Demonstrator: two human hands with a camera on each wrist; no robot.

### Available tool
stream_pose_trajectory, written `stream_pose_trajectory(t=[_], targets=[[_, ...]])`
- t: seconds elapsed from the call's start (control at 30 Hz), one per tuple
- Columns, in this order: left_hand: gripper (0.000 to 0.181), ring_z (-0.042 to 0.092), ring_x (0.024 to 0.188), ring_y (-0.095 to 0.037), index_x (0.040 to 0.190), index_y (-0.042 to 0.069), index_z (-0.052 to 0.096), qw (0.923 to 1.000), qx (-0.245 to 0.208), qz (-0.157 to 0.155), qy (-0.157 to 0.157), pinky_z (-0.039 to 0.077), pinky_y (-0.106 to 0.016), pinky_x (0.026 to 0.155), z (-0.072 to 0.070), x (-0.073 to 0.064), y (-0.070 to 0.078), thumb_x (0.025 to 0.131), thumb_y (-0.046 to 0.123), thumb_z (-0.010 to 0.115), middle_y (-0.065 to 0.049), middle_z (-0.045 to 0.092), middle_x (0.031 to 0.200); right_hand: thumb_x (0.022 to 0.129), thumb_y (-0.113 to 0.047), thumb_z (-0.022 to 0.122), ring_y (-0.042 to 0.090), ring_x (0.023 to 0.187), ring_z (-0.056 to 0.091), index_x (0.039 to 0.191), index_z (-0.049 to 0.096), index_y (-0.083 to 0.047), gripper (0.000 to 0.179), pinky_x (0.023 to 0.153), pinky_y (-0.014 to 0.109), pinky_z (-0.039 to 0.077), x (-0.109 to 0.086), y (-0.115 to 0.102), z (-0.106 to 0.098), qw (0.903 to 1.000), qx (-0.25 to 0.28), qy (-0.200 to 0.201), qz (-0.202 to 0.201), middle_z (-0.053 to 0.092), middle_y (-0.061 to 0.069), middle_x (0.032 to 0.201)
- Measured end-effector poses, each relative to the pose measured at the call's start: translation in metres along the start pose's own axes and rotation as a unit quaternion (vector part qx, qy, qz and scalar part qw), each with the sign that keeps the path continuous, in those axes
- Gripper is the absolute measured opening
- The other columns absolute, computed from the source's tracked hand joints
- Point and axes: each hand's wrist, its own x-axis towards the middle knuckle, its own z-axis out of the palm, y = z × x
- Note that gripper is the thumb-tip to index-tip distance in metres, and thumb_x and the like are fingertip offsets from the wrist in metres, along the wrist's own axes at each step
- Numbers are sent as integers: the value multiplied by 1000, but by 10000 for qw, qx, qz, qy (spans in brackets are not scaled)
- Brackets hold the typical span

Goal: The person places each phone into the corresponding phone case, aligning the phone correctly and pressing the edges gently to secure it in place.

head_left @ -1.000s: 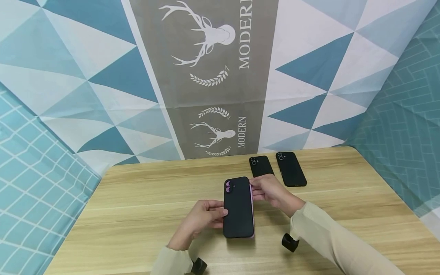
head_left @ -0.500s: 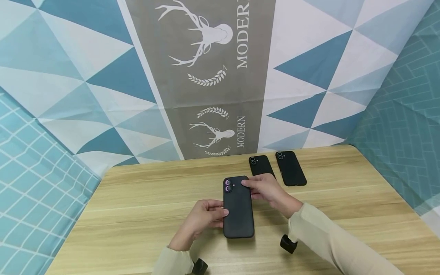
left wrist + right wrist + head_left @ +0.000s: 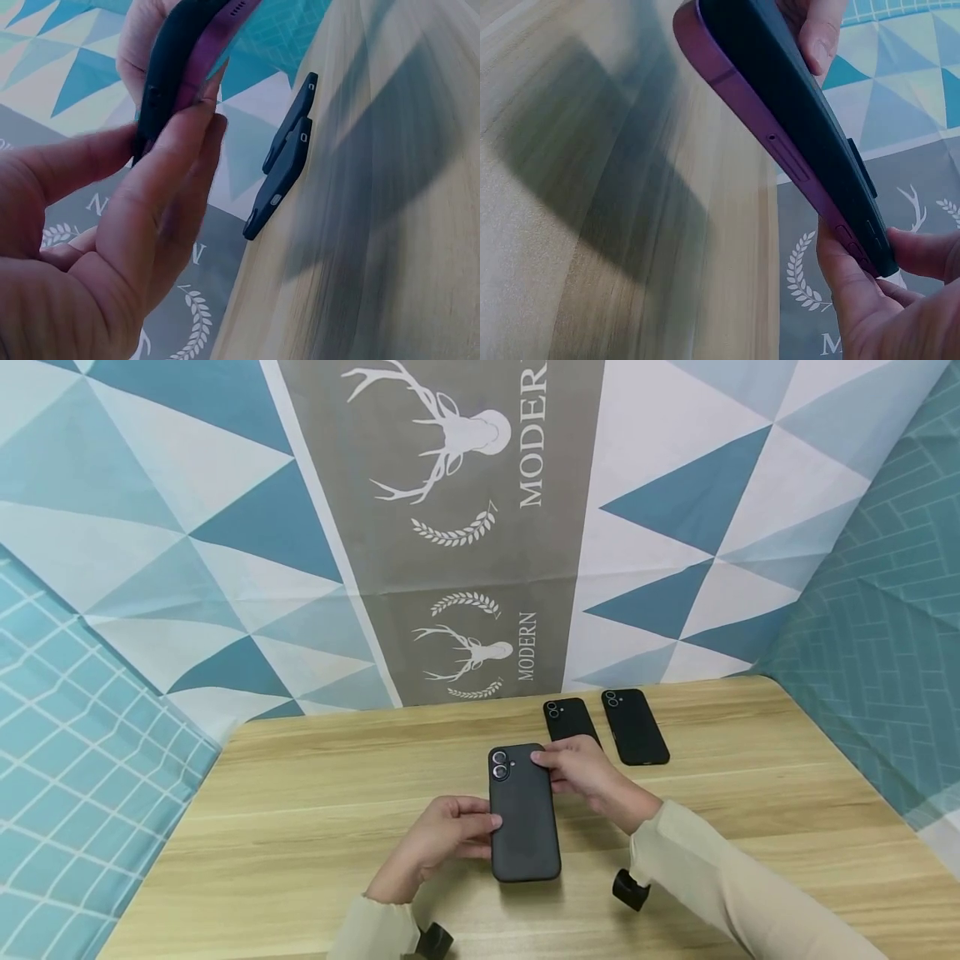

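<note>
Above the table, both hands hold a purple phone [image 3: 742, 105] with a black phone case [image 3: 525, 827] over its back. My left hand [image 3: 442, 837] pinches the left long edge, thumb on the case and fingers beneath. At the upper right corner, my right hand [image 3: 588, 774] pinches the two together, its thumb on the case's back. Two camera lenses [image 3: 500, 764] show through the cutout. In the right wrist view, the phone's purple side is exposed along the case, and the case stands off it toward the bottom end. The screen side is hidden.
Two black phones [image 3: 635, 727] lie camera side up at the back right of the wooden table [image 3: 315, 793]; my right hand partly covers the nearer one. A patterned cloth [image 3: 465, 560] hangs behind the table's far edge.
My right thumb has moved from the side onto the case's back. The case has come into line with the phone: the purple strip at right is gone from the head view and the lenses fill the cutout.
</note>
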Motion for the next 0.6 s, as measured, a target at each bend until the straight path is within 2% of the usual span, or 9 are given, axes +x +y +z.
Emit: stream_pose_trajectory(t=[0.2,0.6], targets=[[37,67,68,-10,114,-13,57,9996,-242,-72,-97,59,-28,65,-3,0,2,91,17,58,0,68,77,90,-13,60,16,80,67,127,50,11,45,72,30,58,-2,-5,2,9999,-69,-115,69,68,18,101],[37,67,71,-11,116,-15,53,9990,-422,92,-143,60,-29,67,-8,2,3,91,13,57,0,67,77,90,-13,59,17,82,67,125,53,9,42,76,34,58,-2,-7,8,9990,-266,-358,-57,69,17,99]])
